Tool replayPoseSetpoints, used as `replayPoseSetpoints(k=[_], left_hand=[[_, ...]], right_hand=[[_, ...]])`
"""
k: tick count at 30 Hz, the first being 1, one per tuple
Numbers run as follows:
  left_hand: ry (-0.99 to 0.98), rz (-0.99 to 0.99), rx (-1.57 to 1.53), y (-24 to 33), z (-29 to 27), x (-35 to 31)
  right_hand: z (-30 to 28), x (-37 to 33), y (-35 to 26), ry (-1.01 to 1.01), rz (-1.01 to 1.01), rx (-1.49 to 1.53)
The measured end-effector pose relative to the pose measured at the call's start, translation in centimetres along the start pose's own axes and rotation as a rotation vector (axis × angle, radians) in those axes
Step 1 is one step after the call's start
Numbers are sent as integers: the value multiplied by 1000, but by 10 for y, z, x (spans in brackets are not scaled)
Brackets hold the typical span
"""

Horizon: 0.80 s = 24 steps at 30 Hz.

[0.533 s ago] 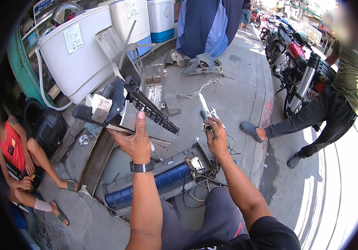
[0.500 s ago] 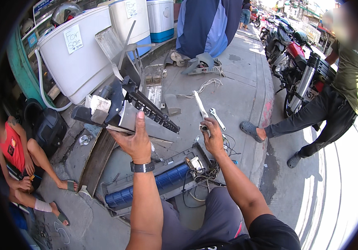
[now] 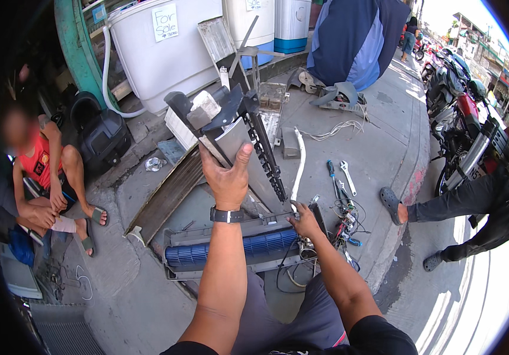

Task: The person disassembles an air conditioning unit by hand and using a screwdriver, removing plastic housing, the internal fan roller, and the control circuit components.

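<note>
Moved since the earlier frame: the right hand (image 3: 306, 222), with the white tube (image 3: 299, 165), now left of its former place beside the wrench and nearer the fan housing; the view has swung left. White tube: one, long, slightly bent, raised over the middle ground, near end pinched by the right fingers, grip partly hidden. Left hand (image 3: 228, 183): thumb spread wide from the fingers, which lie against a bundle of parts; cannot tell how firmly they grip. Bundle: silver panel (image 3: 237, 145), black slotted strip (image 3: 264, 148) along its right, pale block (image 3: 206, 105) at the far end. Wristwatch (image 3: 226, 215): dark strap, left wrist. Fan housing (image 3: 192, 275): grey, below both hands, containing a blue fan roller (image 3: 189, 255). Curved brown panel (image 3: 163, 200): left of the bundle. Wrench (image 3: 348, 177): on the pavement, right of the tube, next to a blue-handled tool (image 3: 330, 168); tangled wiring (image 3: 346, 225) nearer. White cord (image 3: 340, 126): loose, farther off. White washing tub (image 3: 139, 65): far left. Seated person in red top (image 3: 38, 163): left. Motorcycle (image 3: 467, 112) and grey clog (image 3: 390, 204) of a standing person: right.
</note>
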<state>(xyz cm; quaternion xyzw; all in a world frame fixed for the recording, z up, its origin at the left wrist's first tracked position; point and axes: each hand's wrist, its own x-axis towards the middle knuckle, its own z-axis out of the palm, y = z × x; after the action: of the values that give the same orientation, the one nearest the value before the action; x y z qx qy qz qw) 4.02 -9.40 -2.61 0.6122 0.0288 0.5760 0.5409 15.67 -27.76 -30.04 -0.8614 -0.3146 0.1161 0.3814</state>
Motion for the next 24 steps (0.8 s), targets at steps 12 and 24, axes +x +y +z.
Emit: replayPoseSetpoints(k=[12,24], left_hand=[[369,-115,-483,0,-11,24],[-1,-476,-358,-22,55,-24]], right_hand=[[-91,-38,0,498,170,527],[-114,-226,127,387,636,1431]])
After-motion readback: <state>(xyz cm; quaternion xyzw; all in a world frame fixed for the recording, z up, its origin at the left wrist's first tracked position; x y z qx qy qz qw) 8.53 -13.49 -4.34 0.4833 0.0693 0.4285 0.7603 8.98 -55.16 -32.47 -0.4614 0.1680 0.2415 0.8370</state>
